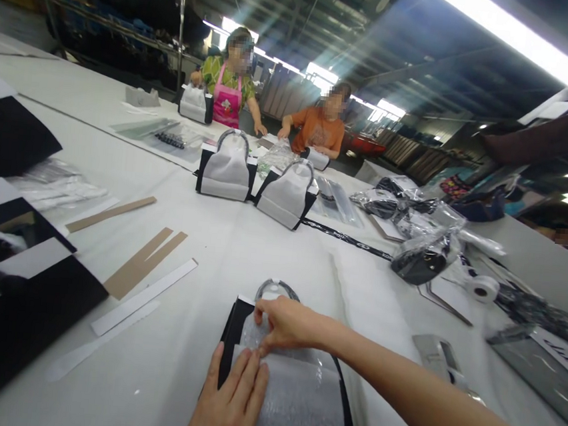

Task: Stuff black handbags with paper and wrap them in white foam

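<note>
A black handbag [227, 341] lies on the white table in front of me, its front covered by a sheet of white foam wrap [303, 402]. Its arched handle [281, 286], also wrapped, points away from me. My left hand [233, 396] rests flat on the left part of the wrap with its fingers stretched out. Reaching in from the right, my right hand [286, 324] has its fingers curled over the wrap just below the handle. Its thumb comes down close to my left fingertips, at the upper edge of the sheet.
Two wrapped handbags [226, 170] [288, 193] stand farther back. Cardboard strips [143, 263] and black panels [16, 328] lie left. Plastic-wrapped items [421, 253], a white roll [482, 288] and a tape dispenser [438, 355] lie right. Two co-workers [230, 94] [319, 129] are across the table.
</note>
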### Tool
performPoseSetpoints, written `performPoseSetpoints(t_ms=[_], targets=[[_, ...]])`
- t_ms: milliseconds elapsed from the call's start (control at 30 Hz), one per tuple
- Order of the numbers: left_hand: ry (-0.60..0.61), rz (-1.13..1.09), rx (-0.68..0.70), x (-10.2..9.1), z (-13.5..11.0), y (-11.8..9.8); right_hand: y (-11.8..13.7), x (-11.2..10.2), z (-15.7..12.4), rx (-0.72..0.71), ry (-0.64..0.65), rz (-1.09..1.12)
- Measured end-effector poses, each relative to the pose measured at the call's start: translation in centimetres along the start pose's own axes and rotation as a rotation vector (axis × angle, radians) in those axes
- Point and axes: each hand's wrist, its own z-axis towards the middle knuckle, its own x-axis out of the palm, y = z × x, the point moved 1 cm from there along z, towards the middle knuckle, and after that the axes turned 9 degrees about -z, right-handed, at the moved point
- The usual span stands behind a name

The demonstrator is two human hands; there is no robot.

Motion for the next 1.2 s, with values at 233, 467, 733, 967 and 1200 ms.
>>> performPoseSetpoints(t_ms=[233,467,733,967,1200], targets=[[-0.025,0.051,0.105,0.5,-0.5,1.0,-3.7,1.4,0.2,0.182,-0.057,-0.047],[-0.032,0.061,0.114,0.7,-0.4,1.4,-6.0,2.3,-0.9,0.305,-0.172,-0.011],[0.021,0.025,0.108,0.8,-0.4,0.7,1.4,4.2,-7.6,-0.042,-0.36,0.086],[0.024,-0.037,0.011,-0.1,0.2,0.1,3.5,7.2,-8.5,0.06,-0.352,0.115],[0.226,-0.16,-0.167,0.0,0.1,-0.5,2.1,8.0,-8.8,0.136,-0.635,0.449]])
